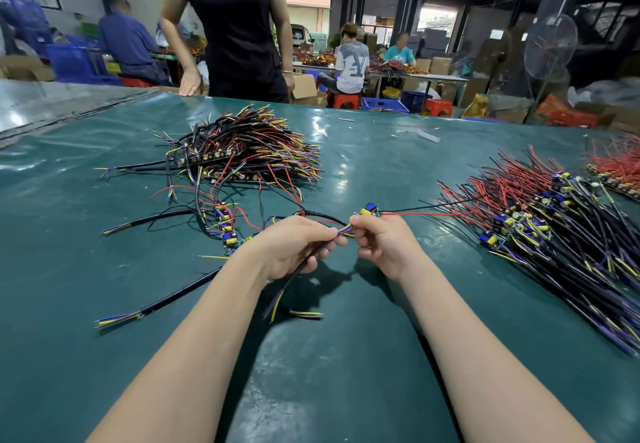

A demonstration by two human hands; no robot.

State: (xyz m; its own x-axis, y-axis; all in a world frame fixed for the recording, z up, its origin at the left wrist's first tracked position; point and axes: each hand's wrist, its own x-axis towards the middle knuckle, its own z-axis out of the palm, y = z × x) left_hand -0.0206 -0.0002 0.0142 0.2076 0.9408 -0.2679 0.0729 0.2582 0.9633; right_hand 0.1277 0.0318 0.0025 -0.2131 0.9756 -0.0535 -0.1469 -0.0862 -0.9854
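We hold a black cable [302, 266] in our left hand [294, 247], fingers curled round it, thumb and forefinger pinching its stripped end. Its long axis runs diagonally, from the free purple and yellow tails near us up and right to the pinch. Our right hand [382, 247] narrowly pinches the yellow and purple leads [347, 228] of a small driver board [369, 210], whose red and black wires point right toward the right-hand pile [554, 228]. All this is over the middle of the green-covered table [346, 373]. A wire heap [249, 146] lies toward the far edge. Letters on a seated worker's white shirt [351, 65] are too blurred to read.
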